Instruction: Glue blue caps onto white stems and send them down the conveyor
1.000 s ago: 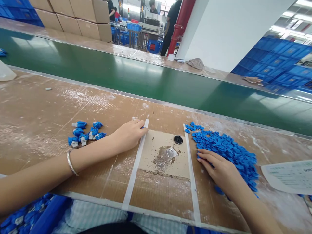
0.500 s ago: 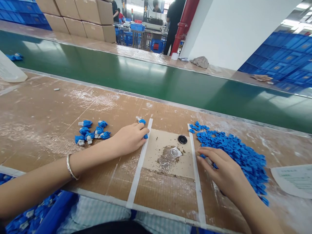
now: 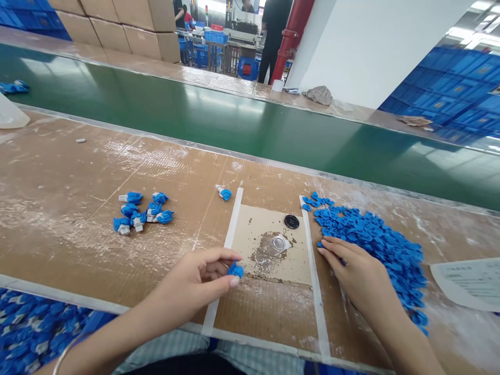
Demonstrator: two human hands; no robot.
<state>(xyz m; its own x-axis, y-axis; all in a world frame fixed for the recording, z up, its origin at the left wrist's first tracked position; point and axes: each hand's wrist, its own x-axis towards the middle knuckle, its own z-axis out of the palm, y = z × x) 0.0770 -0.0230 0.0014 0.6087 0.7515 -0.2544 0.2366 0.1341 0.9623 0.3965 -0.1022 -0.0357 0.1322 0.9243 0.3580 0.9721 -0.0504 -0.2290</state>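
Far left, the blue rim of a bin (image 3: 102, 319) shows beside a jumble of blue and pale pieces. Up on the scuffed, glossy brown table (image 3: 94, 177) sits a loose cluster (image 3: 138, 217): knobbly blue heads, blocky pale stems. The upper-left stem points left, long axis nearly level; the front two point down toward the table's near edge.

Here's the left hand (image 3: 191, 278), thumb and forefinger pinching a blue part (image 3: 236, 270) just short of the card's lower left corner. It's rounded and folded, facing out to the right past the fingertips; the fingers hide its back, so its long axis can't be told.

Beyond, a lone part (image 3: 224, 193) lies slantwise, pale end up-left, blue end down-right, near the smooth white left tape (image 3: 233, 221). Then the matt, dark-spotted card (image 3: 242, 234), bearing a clear, glassy ring-shaped piece (image 3: 278, 242) and a ridged black disc (image 3: 291, 222).

Over the right tape (image 3: 314, 276), the right hand (image 3: 361, 271) has its fingertips closed around a small blue piece (image 3: 320, 244), mostly covered, its direction unclear. Behind that hand spreads a heap (image 3: 375, 245) of thin, curled blue bits, and at far right, a pale, printed container (image 3: 469, 284).
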